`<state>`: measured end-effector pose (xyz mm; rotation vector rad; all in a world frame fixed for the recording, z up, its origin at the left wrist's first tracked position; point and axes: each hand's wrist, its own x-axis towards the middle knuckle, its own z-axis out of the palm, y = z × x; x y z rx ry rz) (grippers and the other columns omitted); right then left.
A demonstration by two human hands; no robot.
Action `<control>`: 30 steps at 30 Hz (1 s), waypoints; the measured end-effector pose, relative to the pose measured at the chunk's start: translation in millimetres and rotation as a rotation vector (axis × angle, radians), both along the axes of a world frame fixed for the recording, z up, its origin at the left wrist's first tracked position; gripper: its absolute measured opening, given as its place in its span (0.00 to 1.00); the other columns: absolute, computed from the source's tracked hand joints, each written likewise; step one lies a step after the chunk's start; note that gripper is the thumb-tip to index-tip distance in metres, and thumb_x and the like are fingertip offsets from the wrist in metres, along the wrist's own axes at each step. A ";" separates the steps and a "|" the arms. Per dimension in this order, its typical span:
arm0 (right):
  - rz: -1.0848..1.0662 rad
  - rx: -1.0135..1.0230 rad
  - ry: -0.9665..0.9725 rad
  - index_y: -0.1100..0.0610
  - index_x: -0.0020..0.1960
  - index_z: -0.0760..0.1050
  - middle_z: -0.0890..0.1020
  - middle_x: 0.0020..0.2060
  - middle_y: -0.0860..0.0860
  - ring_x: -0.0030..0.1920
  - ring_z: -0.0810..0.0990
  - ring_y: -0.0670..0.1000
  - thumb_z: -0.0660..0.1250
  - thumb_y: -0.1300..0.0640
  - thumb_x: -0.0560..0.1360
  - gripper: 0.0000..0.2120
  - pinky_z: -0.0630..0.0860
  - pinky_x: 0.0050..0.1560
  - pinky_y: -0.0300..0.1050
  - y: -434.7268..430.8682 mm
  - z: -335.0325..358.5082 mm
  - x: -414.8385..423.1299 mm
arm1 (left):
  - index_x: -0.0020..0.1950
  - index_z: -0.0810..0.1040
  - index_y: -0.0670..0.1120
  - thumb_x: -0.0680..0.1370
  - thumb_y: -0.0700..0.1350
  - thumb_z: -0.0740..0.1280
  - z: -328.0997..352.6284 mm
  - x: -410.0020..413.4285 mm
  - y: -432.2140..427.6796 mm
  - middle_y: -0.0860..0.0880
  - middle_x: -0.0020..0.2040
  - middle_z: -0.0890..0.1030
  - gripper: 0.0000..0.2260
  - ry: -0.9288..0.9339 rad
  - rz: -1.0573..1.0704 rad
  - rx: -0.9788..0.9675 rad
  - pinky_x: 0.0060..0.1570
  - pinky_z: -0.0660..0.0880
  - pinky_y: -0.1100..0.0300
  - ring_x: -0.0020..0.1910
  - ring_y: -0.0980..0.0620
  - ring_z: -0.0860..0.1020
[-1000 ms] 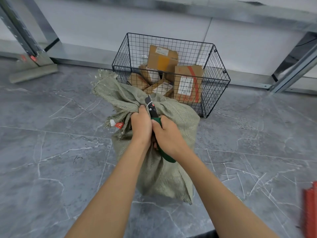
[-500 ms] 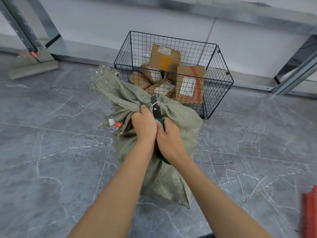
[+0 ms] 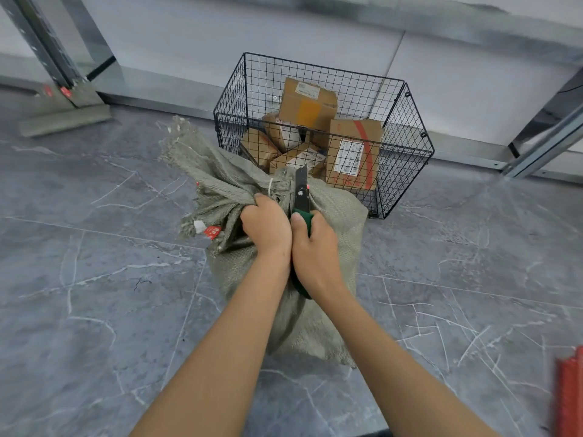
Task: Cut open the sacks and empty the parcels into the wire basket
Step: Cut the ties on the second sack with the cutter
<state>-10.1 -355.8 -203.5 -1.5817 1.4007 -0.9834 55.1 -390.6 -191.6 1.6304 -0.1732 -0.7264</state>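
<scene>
A grey-green woven sack [image 3: 334, 222] stands on the floor just in front of a black wire basket [image 3: 407, 152]. My left hand [image 3: 266, 225] grips the bunched neck of the sack, where a white tie [image 3: 270, 186] is wound. My right hand [image 3: 315, 250] holds a green-handled utility knife [image 3: 301, 197], blade pointing up beside the tie. Several brown cardboard parcels [image 3: 353, 152] lie in the basket. The sack's frayed open end [image 3: 189, 146] flops to the left.
Grey marble-patterned floor tiles [image 3: 94, 279] lie all round. A metal rack post [image 3: 60, 58] with a foot stands at the back left, another rack leg [image 3: 542, 146] at the back right. A red object [image 3: 568, 389] shows at the right edge.
The knife has moved up and a little right along the sack's neck, so more of its blade shows above my hands. The view has shifted slightly closer.
</scene>
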 end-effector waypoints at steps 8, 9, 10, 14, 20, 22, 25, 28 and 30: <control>0.029 0.043 0.035 0.52 0.37 0.63 0.71 0.34 0.48 0.34 0.68 0.45 0.57 0.52 0.81 0.14 0.61 0.32 0.39 -1.2 -1.1 -3.3 | 0.40 0.71 0.38 0.81 0.47 0.56 -1.7 -0.3 1.1 0.47 0.37 0.74 0.15 -0.019 -0.102 0.019 0.34 0.63 0.59 0.36 0.49 0.72; 0.028 0.046 0.031 0.52 0.37 0.64 0.71 0.34 0.47 0.34 0.68 0.45 0.57 0.52 0.81 0.14 0.61 0.32 0.38 -1.4 -0.8 -4.1 | 0.37 0.70 0.39 0.81 0.47 0.56 -1.5 -0.7 1.4 0.48 0.36 0.74 0.16 -0.022 -0.118 0.017 0.32 0.63 0.59 0.34 0.51 0.71; 0.028 0.046 0.026 0.52 0.37 0.64 0.72 0.34 0.47 0.33 0.68 0.44 0.57 0.52 0.81 0.14 0.62 0.31 0.37 -1.3 -0.6 -4.8 | 0.36 0.69 0.41 0.81 0.48 0.56 -0.9 -1.3 1.9 0.49 0.35 0.73 0.17 -0.024 -0.129 0.011 0.32 0.64 0.60 0.33 0.52 0.71; 0.029 0.039 0.024 0.51 0.37 0.64 0.72 0.34 0.47 0.34 0.69 0.44 0.57 0.52 0.81 0.13 0.62 0.33 0.40 -0.7 0.4 -6.0 | 0.35 0.67 0.45 0.81 0.49 0.56 2.1 -2.4 4.5 0.50 0.35 0.73 0.16 -0.009 -0.144 -0.005 0.36 0.64 0.57 0.34 0.53 0.71; -0.016 0.011 -0.047 0.51 0.37 0.65 0.70 0.31 0.45 0.30 0.67 0.41 0.59 0.52 0.80 0.13 0.63 0.30 0.35 -3.0 4.0 -12.0 | 0.36 0.70 0.46 0.80 0.53 0.58 0.6 -2.3 7.0 0.51 0.34 0.74 0.16 -0.025 -0.255 -0.042 0.33 0.66 0.60 0.33 0.56 0.72; -0.036 0.016 -0.101 0.55 0.38 0.67 0.70 0.30 0.45 0.29 0.66 0.42 0.61 0.52 0.78 0.12 0.65 0.30 0.36 -5.0 7.8 -16.1 | 0.35 0.69 0.46 0.79 0.55 0.59 0.4 -2.4 8.4 0.52 0.32 0.71 0.17 -0.048 -0.308 -0.042 0.31 0.65 0.60 0.31 0.55 0.71; -0.061 0.021 -0.171 0.57 0.36 0.69 0.71 0.29 0.49 0.30 0.68 0.48 0.66 0.51 0.74 0.13 0.66 0.30 0.46 -7.7 14.8 -21.3 | 0.36 0.69 0.46 0.79 0.57 0.59 0.0 -2.5 10.8 0.52 0.31 0.70 0.18 -0.064 -0.366 -0.017 0.30 0.64 0.58 0.30 0.54 0.70; -0.106 -0.020 -0.224 0.58 0.33 0.68 0.70 0.26 0.53 0.27 0.68 0.51 0.68 0.52 0.73 0.14 0.66 0.28 0.50 -12.8 21.4 -24.6 | 0.36 0.69 0.46 0.78 0.58 0.59 0.3 -4.4 12.6 0.53 0.30 0.69 0.18 -0.062 -0.403 -0.016 0.29 0.63 0.59 0.29 0.55 0.69; -0.134 -0.056 -0.209 0.56 0.37 0.75 0.74 0.26 0.49 0.28 0.72 0.51 0.69 0.54 0.72 0.08 0.72 0.30 0.51 -18.1 24.8 -25.4 | 0.37 0.69 0.47 0.78 0.59 0.59 0.9 -6.9 12.2 0.53 0.30 0.70 0.18 -0.063 -0.417 -0.015 0.29 0.63 0.60 0.28 0.56 0.69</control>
